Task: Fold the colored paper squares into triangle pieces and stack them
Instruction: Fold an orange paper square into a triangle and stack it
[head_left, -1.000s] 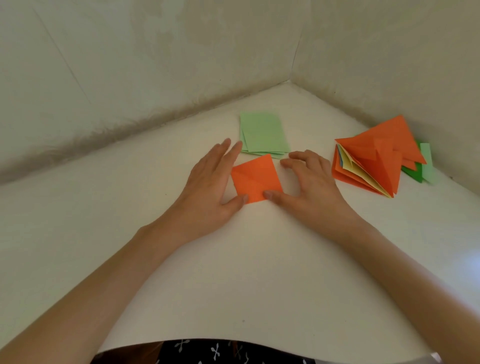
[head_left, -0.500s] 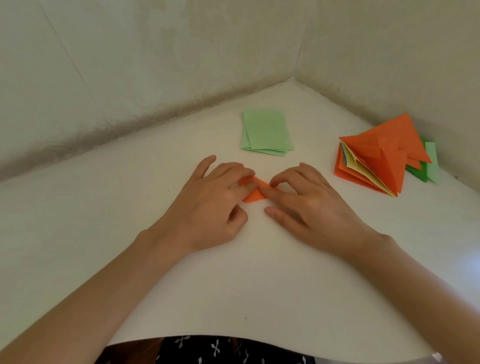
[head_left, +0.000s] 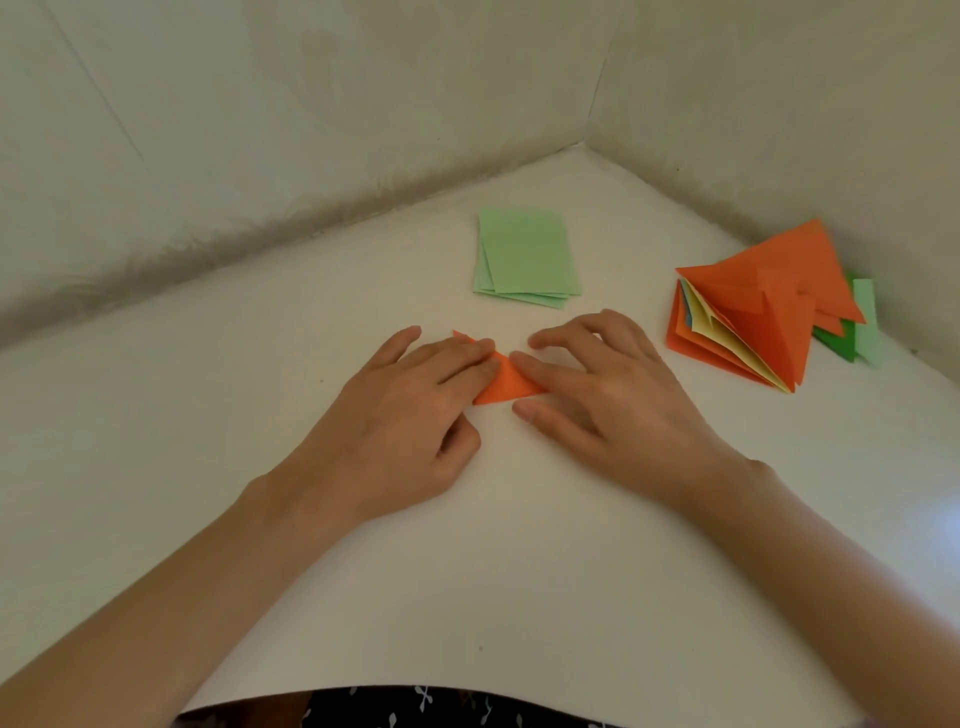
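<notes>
The orange paper (head_left: 506, 387) lies flat on the white table (head_left: 467, 571) at the centre of the view, folded over so that a triangle shows between the two hands. The left hand (head_left: 410, 410) comes in from 8 o'clock and lays its fingers, nearly straight, across the left part of the sheet, most likely to pin the layers so they do not slip. The right hand (head_left: 602, 395) reaches in from 4 o'clock with its forefinger stretched onto the right edge, thumb resting on the table just below, the other fingers loosely arched. Neither hand grips; both press down, which suits flattening a crease. How much of the paper sits under the left fingers cannot be told.

At 12 o'clock from the paper, well apart, waits a stack of green squares (head_left: 527, 260), near enough to reach for the next sheet. At 2 o'clock, by the wall, the finished pile of folded pieces (head_left: 748, 322) fans open, out of the working space.
</notes>
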